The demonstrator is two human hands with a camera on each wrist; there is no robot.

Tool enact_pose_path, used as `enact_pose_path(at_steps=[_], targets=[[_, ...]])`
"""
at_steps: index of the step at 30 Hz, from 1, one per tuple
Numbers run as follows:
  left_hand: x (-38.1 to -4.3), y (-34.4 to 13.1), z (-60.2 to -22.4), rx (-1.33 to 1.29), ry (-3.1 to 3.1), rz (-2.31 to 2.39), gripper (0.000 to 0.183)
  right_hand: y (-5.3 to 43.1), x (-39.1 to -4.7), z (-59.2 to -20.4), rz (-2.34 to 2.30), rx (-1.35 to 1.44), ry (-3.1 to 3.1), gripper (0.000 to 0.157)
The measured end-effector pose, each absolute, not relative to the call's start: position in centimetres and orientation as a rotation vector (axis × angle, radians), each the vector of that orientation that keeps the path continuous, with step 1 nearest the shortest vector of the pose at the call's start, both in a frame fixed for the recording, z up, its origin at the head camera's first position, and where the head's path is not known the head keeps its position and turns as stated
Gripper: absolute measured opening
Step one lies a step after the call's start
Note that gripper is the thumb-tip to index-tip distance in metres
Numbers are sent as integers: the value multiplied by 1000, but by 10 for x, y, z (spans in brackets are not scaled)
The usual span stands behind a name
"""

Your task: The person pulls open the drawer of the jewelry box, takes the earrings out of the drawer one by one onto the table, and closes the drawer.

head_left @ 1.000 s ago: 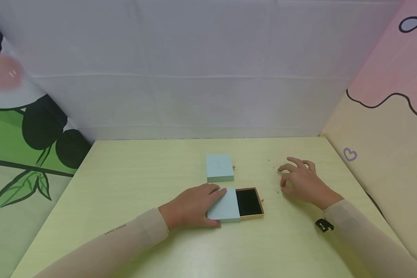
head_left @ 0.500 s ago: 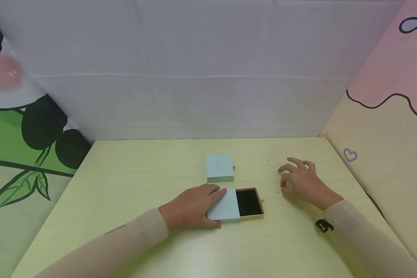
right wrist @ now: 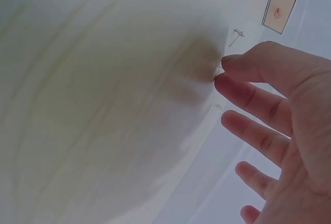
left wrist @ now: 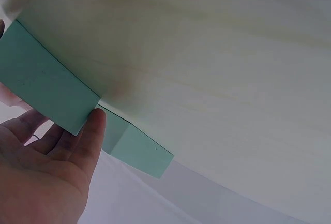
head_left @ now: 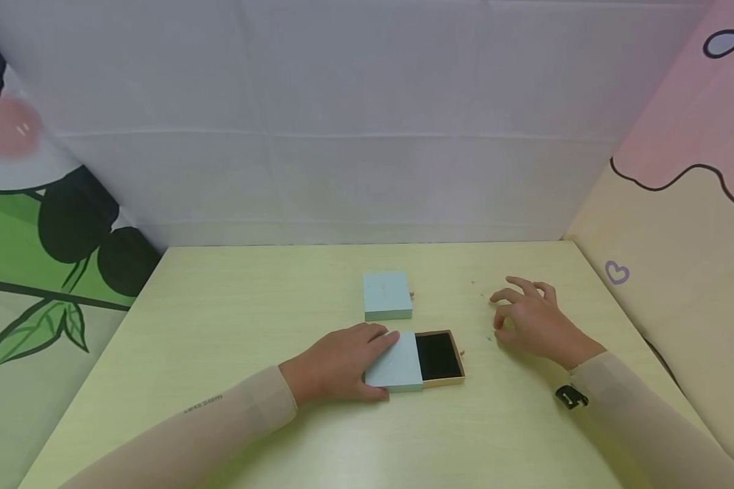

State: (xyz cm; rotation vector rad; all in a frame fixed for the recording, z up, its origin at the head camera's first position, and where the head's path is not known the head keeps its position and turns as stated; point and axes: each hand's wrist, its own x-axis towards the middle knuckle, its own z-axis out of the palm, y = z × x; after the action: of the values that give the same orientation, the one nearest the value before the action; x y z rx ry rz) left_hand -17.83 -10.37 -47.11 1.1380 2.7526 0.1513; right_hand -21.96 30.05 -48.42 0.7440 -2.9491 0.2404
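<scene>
My left hand (head_left: pixel 342 363) grips the sleeve of a pale blue drawer box (head_left: pixel 394 363), thumb along the near edge and fingers over the top. The box's tray (head_left: pixel 440 382), lined in black, stands pulled out to the right. My right hand (head_left: pixel 535 322) is low over the right side of the table, other fingers spread. Thumb and index finger pinch at their tips, where a tiny silvery thing (right wrist: pixel 219 70) glints, mostly hidden. Similar thin silvery pieces lie close by, one beside the thumb (right wrist: pixel 238 35) and another past the index finger (right wrist: pixel 218 106).
Behind the pulled-out box lies a second pale blue box (head_left: pixel 387 295), closed, with a small tab on its right side. Both stand on the light wooden table (head_left: pixel 251 292). A white cloth backdrop (head_left: pixel 367 136) rises at the table's far edge, with printed cloths left and right.
</scene>
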Motion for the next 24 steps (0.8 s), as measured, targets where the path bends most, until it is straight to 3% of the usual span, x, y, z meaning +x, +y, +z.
enact_pose_path(at_steps=[12,24], targets=[[-179,-103,-472,1113,2746,142,101,293,-217,-476,266,781,-2936,13],[-178,-103,-469,1104,2739,146,102,263,-200,-470,331,894,-2948,15]])
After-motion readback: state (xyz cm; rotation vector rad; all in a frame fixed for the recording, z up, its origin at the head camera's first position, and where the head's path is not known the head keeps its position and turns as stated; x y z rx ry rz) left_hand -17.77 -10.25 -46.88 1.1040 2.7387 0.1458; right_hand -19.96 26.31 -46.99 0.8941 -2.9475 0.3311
